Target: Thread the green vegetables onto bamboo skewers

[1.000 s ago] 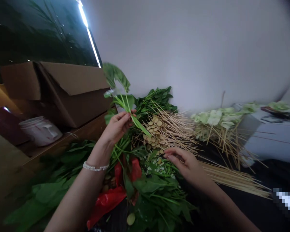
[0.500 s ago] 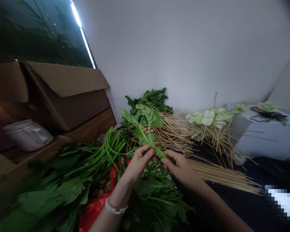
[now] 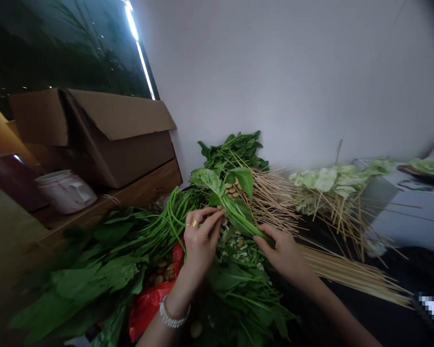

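Observation:
In the middle of the head view, my right hand (image 3: 280,248) grips a small bunch of leafy greens (image 3: 235,212) by the lower stems. Its broad leaves point up and away to the left. My left hand (image 3: 201,236), with a ring and a beaded bracelet, is closed in a pinch just left of those stems. Whatever lies between its fingertips is too small to make out. Below both hands is a heap of loose greens (image 3: 242,294) with chopped pale bits (image 3: 238,246) among it. A larger pile of long-stemmed greens (image 3: 108,260) lies to the left.
Skewered greens (image 3: 238,144) and skewered cabbage leaves (image 3: 325,179) lie along the wall. Bare bamboo skewers (image 3: 354,272) rest at right. A red plastic bag (image 3: 150,306) with brownish round pieces sits left. Beyond stand a cardboard box (image 3: 130,154) and a whitish jar (image 3: 65,192).
My left hand has come off the stems, turning its back upward, and pinches beside them. My right hand keeps the bunch. The whole view has shifted slightly.

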The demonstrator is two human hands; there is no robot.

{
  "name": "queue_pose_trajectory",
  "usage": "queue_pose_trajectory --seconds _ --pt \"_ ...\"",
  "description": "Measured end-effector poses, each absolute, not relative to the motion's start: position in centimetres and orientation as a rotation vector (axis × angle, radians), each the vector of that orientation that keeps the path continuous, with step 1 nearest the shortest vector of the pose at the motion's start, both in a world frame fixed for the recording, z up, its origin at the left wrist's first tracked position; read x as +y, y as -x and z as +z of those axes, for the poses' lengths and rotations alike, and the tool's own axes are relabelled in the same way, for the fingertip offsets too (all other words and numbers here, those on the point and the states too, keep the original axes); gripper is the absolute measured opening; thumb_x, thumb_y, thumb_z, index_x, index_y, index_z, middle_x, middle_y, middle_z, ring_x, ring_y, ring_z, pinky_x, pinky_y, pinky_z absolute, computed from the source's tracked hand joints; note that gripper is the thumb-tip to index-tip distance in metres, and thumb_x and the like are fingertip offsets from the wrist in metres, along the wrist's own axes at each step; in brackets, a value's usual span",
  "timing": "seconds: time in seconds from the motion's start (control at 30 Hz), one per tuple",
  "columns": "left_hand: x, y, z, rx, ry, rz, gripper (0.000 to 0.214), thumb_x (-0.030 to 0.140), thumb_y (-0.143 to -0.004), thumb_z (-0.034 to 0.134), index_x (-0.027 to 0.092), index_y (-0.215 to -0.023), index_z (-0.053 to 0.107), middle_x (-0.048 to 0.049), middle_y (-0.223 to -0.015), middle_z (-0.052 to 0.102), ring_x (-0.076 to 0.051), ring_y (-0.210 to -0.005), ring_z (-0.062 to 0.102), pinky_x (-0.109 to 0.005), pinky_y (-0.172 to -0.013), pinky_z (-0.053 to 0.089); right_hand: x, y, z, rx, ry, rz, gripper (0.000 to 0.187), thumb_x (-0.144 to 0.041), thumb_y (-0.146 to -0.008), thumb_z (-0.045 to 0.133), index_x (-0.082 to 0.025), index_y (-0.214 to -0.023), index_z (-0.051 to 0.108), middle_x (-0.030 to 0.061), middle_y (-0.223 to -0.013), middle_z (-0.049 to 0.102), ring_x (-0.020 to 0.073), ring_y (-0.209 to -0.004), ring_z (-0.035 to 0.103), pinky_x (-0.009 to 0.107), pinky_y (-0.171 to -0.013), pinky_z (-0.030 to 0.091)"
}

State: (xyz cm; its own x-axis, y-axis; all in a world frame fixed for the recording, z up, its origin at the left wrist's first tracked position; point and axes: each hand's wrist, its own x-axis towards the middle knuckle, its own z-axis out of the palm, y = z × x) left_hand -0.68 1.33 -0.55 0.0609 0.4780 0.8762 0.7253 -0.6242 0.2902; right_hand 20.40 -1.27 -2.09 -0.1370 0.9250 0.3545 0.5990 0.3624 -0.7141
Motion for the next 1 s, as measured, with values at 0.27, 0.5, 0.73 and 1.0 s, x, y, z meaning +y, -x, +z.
queue_pose_trajectory --seconds 0.27,0.5,0.73,1.0 --pt "2.4 1.5 -0.9 -1.214 2.024 -1.372 0.015 0.020 -0.085 0.065 0.028 -0.094 0.072 -0.0078 -0.116 0.067 -0.028 -0.113 0.052 -0.046 -0.094 0.038 -1.7 -20.3 -1.7 -1.867 1.343 0.474 0.017 -0.033 -0.088 0.050 -0.022 -0.088 0.063 0.0013 -0.076 0.067 0.0182 -0.067 0.059 0.028 -0.064 0.041" --pt "3.2 2.8 -1.9 -1.242 2.252 -1.236 0.018 0.022 -0.091 0.058 0.026 -0.103 0.070 -0.0043 -0.093 0.074 -0.023 -0.098 0.061 -0.041 -0.090 0.034 -1.6 -20.8 -1.6 -1.747 1.273 0.624 0.022 -0.039 -0.091 0.047 -0.021 -0.091 0.059 -0.0003 -0.072 0.062 0.0165 -0.067 0.057 0.027 -0.063 0.042" --pt "3.1 2.9 -2.0 -1.272 2.308 -1.106 0.021 0.021 -0.091 0.054 0.024 -0.106 0.069 -0.0068 -0.102 0.070 -0.026 -0.108 0.055 -0.042 -0.091 0.035 -1.7 -20.7 -1.0 -1.570 1.134 0.988 0.027 -0.046 -0.090 0.050 -0.020 -0.090 0.054 -0.0042 -0.065 0.055 0.0085 -0.047 0.043 0.021 -0.045 0.033" --pt "4.9 3.5 -2.1 -1.740 2.008 -2.483 0.017 0.022 -0.084 0.043 0.020 -0.070 0.054 -0.0008 -0.074 0.062 -0.017 -0.073 0.061 -0.030 -0.069 0.048 -1.6 -20.7 -1.1 -1.480 1.068 1.142 0.030 -0.050 -0.088 0.052 -0.021 -0.086 0.049 -0.0076 -0.059 0.048 0.0060 -0.041 0.038 0.019 -0.040 0.028"
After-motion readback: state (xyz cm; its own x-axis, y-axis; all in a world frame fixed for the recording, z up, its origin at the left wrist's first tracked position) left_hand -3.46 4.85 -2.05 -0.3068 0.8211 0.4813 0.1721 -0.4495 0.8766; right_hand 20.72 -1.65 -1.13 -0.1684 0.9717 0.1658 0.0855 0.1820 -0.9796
